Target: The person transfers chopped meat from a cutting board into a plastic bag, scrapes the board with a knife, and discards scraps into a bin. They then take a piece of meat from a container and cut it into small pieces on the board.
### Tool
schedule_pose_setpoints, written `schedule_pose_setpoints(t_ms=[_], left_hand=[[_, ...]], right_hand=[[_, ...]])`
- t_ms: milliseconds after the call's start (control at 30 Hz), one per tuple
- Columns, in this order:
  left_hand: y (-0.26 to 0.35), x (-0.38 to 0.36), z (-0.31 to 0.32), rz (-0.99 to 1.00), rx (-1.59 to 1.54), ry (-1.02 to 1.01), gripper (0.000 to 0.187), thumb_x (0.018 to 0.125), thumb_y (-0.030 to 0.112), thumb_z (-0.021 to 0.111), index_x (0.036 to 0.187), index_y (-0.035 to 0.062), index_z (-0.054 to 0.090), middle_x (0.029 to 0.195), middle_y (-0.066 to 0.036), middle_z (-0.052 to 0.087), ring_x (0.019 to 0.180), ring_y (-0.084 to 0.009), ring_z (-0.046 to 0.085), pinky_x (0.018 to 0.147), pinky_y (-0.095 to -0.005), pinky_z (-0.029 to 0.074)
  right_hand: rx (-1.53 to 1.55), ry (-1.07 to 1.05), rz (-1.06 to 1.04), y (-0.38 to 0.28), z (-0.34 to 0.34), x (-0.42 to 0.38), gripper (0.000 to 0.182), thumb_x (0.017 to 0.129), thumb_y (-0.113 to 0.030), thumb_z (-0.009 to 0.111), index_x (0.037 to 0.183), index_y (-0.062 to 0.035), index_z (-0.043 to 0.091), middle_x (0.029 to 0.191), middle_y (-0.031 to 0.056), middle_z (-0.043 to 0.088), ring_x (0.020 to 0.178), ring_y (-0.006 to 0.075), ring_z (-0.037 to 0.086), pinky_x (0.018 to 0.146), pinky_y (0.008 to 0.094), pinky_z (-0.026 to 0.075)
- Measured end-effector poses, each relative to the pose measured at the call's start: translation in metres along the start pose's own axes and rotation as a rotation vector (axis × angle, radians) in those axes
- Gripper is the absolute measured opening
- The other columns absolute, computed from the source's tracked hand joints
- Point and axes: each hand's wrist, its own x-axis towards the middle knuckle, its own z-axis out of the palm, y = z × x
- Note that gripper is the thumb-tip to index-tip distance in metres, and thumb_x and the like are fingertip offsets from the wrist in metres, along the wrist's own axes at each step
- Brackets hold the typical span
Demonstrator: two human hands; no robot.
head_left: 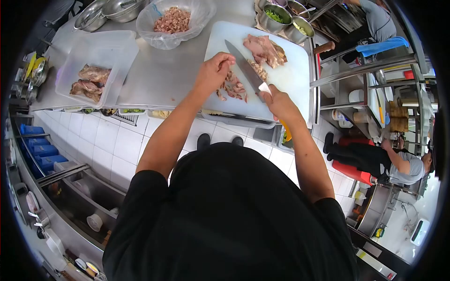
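Observation:
My right hand is wrapped around the white handle of a chef's knife. Its long blade lies across the white cutting board, tip pointing away and to the left. Left of the blade, my left hand hovers with curled fingers; whether anything is in them is hidden. Strips of cut meat lie between that hand and the knife. Smaller chopped meat sits along the blade's right side. A larger piece of cooked meat rests at the board's far right.
On the steel counter stand a clear plastic tub with meat slabs and a bag-lined bowl of diced meat. Metal bowls of chopped vegetables are beyond the board. A co-worker is at the right.

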Motion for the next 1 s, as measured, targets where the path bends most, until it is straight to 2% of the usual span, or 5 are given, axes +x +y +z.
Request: schedule_pose_setpoints(t_ms=[167, 267, 500, 667, 1000], left_hand=[[-0.020, 0.021, -0.019, 0.524, 0.593, -0.002, 0.022, 0.089, 0.010, 0.064, 0.108, 0.0126, 0.075, 0.108, -0.006, 0.072, 0.096, -0.0281, 0.065, 0.085, -0.0396, 0.054], [-0.010, 0.007, -0.028, 0.450, 0.644, -0.327, 0.019, 0.087, 0.012, 0.066, 0.104, 0.0118, 0.076, 0.109, -0.008, 0.071, 0.100, -0.0306, 0.064, 0.088, -0.0422, 0.053], [0.011, -0.032, -0.043, 0.288, 0.582, -0.249, 0.025, 0.088, 0.014, 0.067, 0.112, 0.0116, 0.073, 0.120, -0.008, 0.067, 0.105, -0.0339, 0.063, 0.092, -0.0436, 0.051], [0.005, -0.051, -0.035, 0.467, 0.548, -0.177, 0.043, 0.089, 0.014, 0.067, 0.131, 0.0136, 0.064, 0.132, -0.010, 0.062, 0.113, -0.0342, 0.060, 0.098, -0.0444, 0.048], [0.035, 0.019, -0.021, 0.408, 0.931, -0.737, 0.022, 0.090, 0.017, 0.065, 0.111, 0.0157, 0.071, 0.111, -0.001, 0.068, 0.114, -0.0244, 0.056, 0.098, -0.0443, 0.044]], right_hand=[[0.086, 0.056, 0.068, 0.000, 0.018, 0.000, 0.053, 0.105, -0.036, 0.046, 0.141, 0.0029, 0.045, 0.078, 0.0253, 0.070, 0.052, 0.0310, 0.067, 0.059, 0.0427, 0.057], [0.105, 0.092, 0.064, -0.004, 0.021, -0.005, 0.053, 0.105, -0.035, 0.046, 0.141, 0.0029, 0.044, 0.081, 0.0280, 0.070, 0.058, 0.0362, 0.069, 0.063, 0.0465, 0.057], [-0.014, 0.236, -0.048, 0.013, 0.040, 0.004, 0.050, 0.104, -0.035, 0.048, 0.139, 0.0016, 0.045, 0.089, 0.0340, 0.068, 0.089, 0.0521, 0.067, 0.079, 0.0589, 0.053], [-0.054, 0.273, -0.050, 0.014, 0.042, 0.006, 0.049, 0.103, -0.034, 0.049, 0.139, 0.0004, 0.045, 0.089, 0.0335, 0.069, 0.089, 0.0516, 0.067, 0.082, 0.0586, 0.053], [-0.052, 0.340, -0.075, 0.017, 0.049, 0.005, 0.047, 0.104, -0.035, 0.050, 0.133, 0.0027, 0.048, 0.087, 0.0350, 0.067, 0.086, 0.0522, 0.067, 0.077, 0.0589, 0.052]])
